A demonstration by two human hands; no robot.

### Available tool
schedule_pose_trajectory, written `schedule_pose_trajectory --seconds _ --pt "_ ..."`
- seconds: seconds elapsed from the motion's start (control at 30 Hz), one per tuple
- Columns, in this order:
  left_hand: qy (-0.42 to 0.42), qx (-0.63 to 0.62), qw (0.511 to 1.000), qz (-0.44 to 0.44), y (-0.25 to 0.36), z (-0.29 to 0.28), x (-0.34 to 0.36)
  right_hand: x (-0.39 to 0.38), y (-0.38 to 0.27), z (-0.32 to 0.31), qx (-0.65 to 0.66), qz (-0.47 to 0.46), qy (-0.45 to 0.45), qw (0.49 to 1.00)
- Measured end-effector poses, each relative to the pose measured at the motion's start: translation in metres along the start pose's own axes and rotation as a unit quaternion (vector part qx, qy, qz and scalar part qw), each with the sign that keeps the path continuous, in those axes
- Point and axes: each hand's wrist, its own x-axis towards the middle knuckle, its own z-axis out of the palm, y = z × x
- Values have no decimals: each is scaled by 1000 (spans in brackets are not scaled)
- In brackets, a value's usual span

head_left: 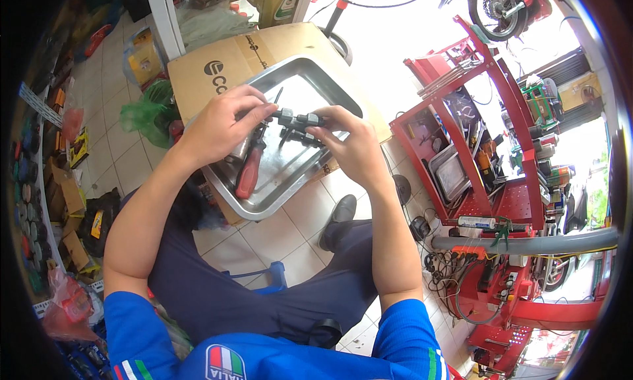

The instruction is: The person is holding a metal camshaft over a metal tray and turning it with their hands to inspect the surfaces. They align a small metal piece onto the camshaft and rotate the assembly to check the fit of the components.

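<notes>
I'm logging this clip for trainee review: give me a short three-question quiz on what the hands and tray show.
1. True or false: both hands hold the small black part above the metal tray.
2. What lies in the tray under the left hand? A) red-handled screwdriver B) hammer C) paint brush
3. What does the tray rest on?

Key:
1. True; the right hand has its grip on the part's other end.
2. A, the red-handled screwdriver.
3. A cardboard box.
</notes>
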Motion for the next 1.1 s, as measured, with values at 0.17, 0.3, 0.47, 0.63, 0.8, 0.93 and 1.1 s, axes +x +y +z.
schedule_pose_trajectory --seconds 0.17,0.3,0.47,0.63,0.8,0.93,1.1 --pt "-3 -6 1000 15 2 -2 -1 0 -2 -1 -1 4 -4 1000" --pt "4 -6 1000 26 1 -1 -1 0 -2 -1 -2 0 -3 1000" --pt "8 -10 999 29 -1 -1 -2 0 2 0 4 -2 3 1000" --pt "16 -15 999 33 0 -2 -3 0 1 1 -12 2 0 1000" --pt "14 -11 1000 19 6 -1 -2 1 5 0 20 -11 3 1000" --pt "27 -25 998 48 2 1 -1 0 5 0 19 -16 1 1000" --pt "34 -20 998 54 4 1 0 0 2 -2 21 -4 -15 1000"
